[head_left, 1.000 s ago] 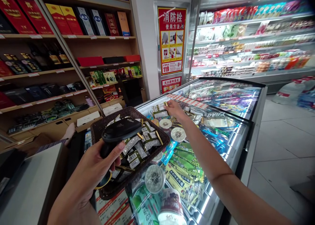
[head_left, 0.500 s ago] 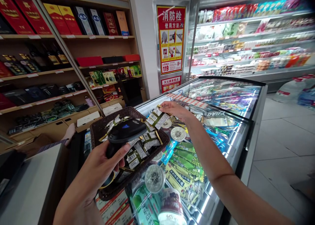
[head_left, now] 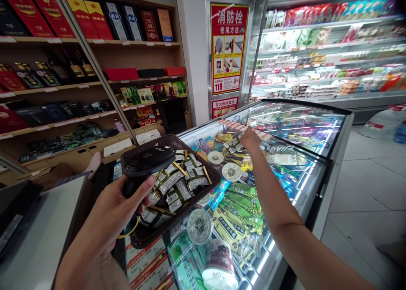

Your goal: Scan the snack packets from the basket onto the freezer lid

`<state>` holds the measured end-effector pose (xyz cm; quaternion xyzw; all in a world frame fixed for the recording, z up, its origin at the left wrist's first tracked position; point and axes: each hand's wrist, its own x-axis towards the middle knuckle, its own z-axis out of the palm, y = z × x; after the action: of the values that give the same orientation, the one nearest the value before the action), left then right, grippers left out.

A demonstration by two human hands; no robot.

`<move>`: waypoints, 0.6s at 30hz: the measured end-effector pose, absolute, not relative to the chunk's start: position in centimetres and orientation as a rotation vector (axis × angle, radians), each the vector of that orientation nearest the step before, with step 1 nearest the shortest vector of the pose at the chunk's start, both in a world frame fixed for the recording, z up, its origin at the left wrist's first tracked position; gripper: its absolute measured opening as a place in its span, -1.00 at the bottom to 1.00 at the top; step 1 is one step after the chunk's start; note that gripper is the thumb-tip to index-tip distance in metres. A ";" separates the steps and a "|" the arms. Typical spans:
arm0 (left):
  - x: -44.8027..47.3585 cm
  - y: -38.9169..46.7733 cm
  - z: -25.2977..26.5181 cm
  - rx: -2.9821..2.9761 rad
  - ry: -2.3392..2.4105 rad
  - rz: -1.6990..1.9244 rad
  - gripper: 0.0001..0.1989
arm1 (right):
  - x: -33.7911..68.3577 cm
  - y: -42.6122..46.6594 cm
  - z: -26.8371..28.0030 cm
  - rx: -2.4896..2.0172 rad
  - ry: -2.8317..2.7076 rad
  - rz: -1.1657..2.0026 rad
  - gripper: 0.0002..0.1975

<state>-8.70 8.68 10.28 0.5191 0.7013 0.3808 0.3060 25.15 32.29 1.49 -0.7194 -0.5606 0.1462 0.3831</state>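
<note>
My left hand [head_left: 109, 201] is wrapped round the handle of a black barcode scanner [head_left: 149, 159], held above a dark woven basket [head_left: 187, 212]. Small olive, gold and white snack packets [head_left: 169, 178] fill the basket. My right hand [head_left: 251, 140] reaches out over the glass-topped freezer [head_left: 326, 165], its fingers closed and partly hidden behind the back of the hand. Similar small packets [head_left: 234, 145] show at its fingertips. Below it are lidded ice-cream cups [head_left: 231, 171] and green wrapped ice pops [head_left: 241, 201].
Shelves with gift boxes [head_left: 117, 21] and bottles line the left wall. A red fire-hydrant notice [head_left: 227, 49] hangs ahead. A lit refrigerated display [head_left: 317, 49] stands at the back right, with large water jugs [head_left: 379, 123] on the floor. A pale counter [head_left: 47, 235] is at lower left.
My right hand has moved away from the basket, further right over the freezer, with packets at its fingertips. The scanner has shifted left and now uncovers more packets in the basket.
</note>
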 end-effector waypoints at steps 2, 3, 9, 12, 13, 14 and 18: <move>-8.5 8.6 10.4 1.378 1.854 1.018 -0.42 | 24.0 31.4 2.4 -1.904 -1.440 0.201 -0.67; -8.3 8.5 10.5 1.376 1.848 1.035 -0.42 | 22.9 30.8 3.0 -1.904 -1.490 0.128 -0.70; -8.2 7.8 11.2 1.292 1.869 1.154 -0.44 | 12.6 23.3 4.6 -1.129 -2.249 0.666 -0.71; -8.7 7.8 11.1 1.295 1.877 1.157 -0.44 | 8.7 19.1 3.7 -0.793 -2.573 0.792 -0.63; -8.8 7.8 11.0 1.299 1.878 1.153 -0.44 | 8.0 18.0 3.4 -0.742 -2.600 0.767 -0.62; -8.8 7.8 11.0 1.300 1.877 1.152 -0.44 | 7.4 17.1 3.1 -0.711 -2.620 0.752 -0.63; -8.4 8.0 10.9 1.295 1.866 1.179 -0.48 | 6.5 15.2 2.3 -0.658 -2.622 0.699 -0.82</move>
<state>-8.45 7.97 10.91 0.4847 0.6984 0.4414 0.2872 6.46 15.16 2.33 -0.2321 -0.9248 0.2464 0.1739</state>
